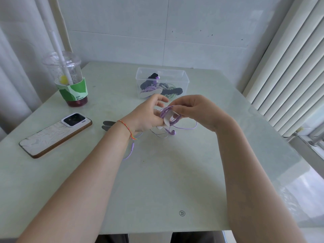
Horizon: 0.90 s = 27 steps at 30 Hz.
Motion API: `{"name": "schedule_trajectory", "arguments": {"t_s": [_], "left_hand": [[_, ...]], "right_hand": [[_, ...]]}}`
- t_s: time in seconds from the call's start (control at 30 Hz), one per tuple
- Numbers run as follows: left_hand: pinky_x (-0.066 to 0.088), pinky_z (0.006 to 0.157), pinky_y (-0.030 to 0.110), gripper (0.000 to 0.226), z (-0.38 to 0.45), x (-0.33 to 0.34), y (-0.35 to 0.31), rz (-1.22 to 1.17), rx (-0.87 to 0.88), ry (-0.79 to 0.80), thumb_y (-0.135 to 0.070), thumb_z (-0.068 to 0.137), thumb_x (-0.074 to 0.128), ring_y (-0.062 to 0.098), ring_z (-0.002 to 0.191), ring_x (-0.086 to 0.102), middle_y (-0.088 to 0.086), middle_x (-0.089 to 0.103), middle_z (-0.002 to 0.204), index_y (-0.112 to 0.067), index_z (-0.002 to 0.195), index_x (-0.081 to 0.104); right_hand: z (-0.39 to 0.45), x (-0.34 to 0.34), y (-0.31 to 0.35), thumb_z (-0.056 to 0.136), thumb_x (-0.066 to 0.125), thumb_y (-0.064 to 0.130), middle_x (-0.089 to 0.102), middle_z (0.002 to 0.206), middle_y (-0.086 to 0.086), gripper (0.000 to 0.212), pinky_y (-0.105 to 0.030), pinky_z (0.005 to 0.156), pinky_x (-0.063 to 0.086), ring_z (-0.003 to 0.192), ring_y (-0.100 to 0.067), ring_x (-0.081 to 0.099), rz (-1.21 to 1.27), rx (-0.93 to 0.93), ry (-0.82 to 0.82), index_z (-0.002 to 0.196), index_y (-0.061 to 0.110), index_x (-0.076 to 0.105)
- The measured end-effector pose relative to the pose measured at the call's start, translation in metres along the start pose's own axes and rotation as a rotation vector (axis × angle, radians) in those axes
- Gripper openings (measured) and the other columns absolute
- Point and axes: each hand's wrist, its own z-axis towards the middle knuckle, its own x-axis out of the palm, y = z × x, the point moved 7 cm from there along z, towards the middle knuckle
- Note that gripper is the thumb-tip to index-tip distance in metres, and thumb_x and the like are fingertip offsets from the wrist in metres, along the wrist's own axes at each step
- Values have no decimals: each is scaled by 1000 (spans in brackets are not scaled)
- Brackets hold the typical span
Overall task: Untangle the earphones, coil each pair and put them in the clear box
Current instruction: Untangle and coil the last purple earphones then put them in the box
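Observation:
Purple earphones [166,112] are partly wound into a coil between my two hands above the table's middle. My left hand [145,114] holds the coil together with a white strip. My right hand [194,109] pinches the coil's upper side with thumb and fingertips. A loose cord loop hangs to the right, one earbud [173,132] dangles below, and the plug end [132,146] trails under my left wrist. Behind my hands stands the clear box [186,78], with coiled purple and green earphones wrapped in white and dark strips inside.
A phone [56,135] lies face down at the left. A plastic cup with a straw [70,79] stands at the back left. Two dark strips [108,125] lie on the pale table [157,181] beside my left wrist. A radiator lines the right.

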Motion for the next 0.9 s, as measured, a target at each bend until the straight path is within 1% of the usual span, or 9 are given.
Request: {"name": "schedule_trajectory", "arguments": {"t_s": [0.13,0.23,0.3,0.4,0.5,0.6,0.7,0.77,0.9], "left_hand": [[51,76,33,63,-1,-2,3,-71,-72,12,-13,62,73,22,83,64,12,70,106,-16,120,52],[49,79,33,57,-1,-2,1,-106,-61,23,-14,64,74,24,84,65,9,73,100,-17,118,56],[51,73,31,51,-2,-3,0,-150,-51,26,-10,66,72,25,81,62,6,72,97,-21,114,58],[59,64,34,47,-3,-3,-1,-244,-55,50,7,81,68,19,76,63,5,68,102,-22,116,58],[59,64,34,42,-3,-3,-2,-382,-53,70,10,91,56,25,89,62,10,67,110,-16,124,55],[60,74,35,31,-1,-5,-4,-568,-56,54,5,97,45,25,89,68,13,70,107,-7,123,58],[58,88,38,29,0,-3,-5,-730,-82,51,-7,99,43,26,96,69,15,71,110,-3,108,70],[56,92,36,26,0,0,-6,-655,-57,83,-14,98,50,24,103,67,16,69,117,-3,111,71],[57,89,31,29,3,-3,4,-579,-54,32,2,93,55,25,103,68,17,69,117,0,121,63]], "right_hand": [[2,-2,1,92,64,11,75,90,-12,12,-36,86,57,82,-24,70,-38,-9,-63,99,6,73],[4,-3,3,92,64,11,76,87,-8,11,-40,86,58,83,-26,71,-74,-25,-127,95,12,74],[4,-4,5,91,63,8,75,88,-8,12,-40,83,59,84,-28,71,-55,-38,-150,94,13,74],[3,-7,9,90,62,0,74,89,-14,13,-36,72,60,73,-25,70,6,-58,-202,94,8,71],[2,-14,11,88,62,-4,71,79,-17,9,-32,59,57,60,-24,64,87,-70,-285,89,3,67],[1,-21,8,86,61,-7,70,74,-13,11,-28,54,54,54,-22,61,159,-42,-364,86,3,65],[0,-23,5,86,63,-5,70,73,-10,12,-25,53,52,53,-18,61,199,-14,-401,83,6,66],[1,-22,3,86,63,-4,71,73,-10,12,-25,54,52,53,-18,61,201,1,-413,82,7,66],[2,-18,0,87,64,0,71,69,-7,6,-27,55,55,52,-19,62,184,22,-432,84,5,68]]}}
